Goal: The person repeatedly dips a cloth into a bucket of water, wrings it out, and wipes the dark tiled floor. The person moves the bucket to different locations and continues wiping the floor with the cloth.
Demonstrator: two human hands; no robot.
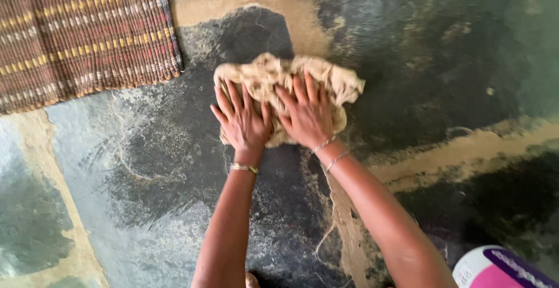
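A crumpled beige cloth [335, 81] lies on a dark, wet stone floor [442, 55]. My left hand [241, 119] presses flat on the cloth's left part, fingers spread. Beside it, my right hand [307, 113] presses flat on the cloth's middle, fingers spread too. Both palms rest on top of the cloth rather than gripping it. Thin bangles sit on both wrists.
A woven mat [81, 32] with red, brown and yellow stripes lies at the upper left. Tan bands [466, 148] run between the floor slabs. A pink, white and purple object [498, 267] shows at the bottom right corner. Wet smears mark the floor [145, 148] left of the cloth.
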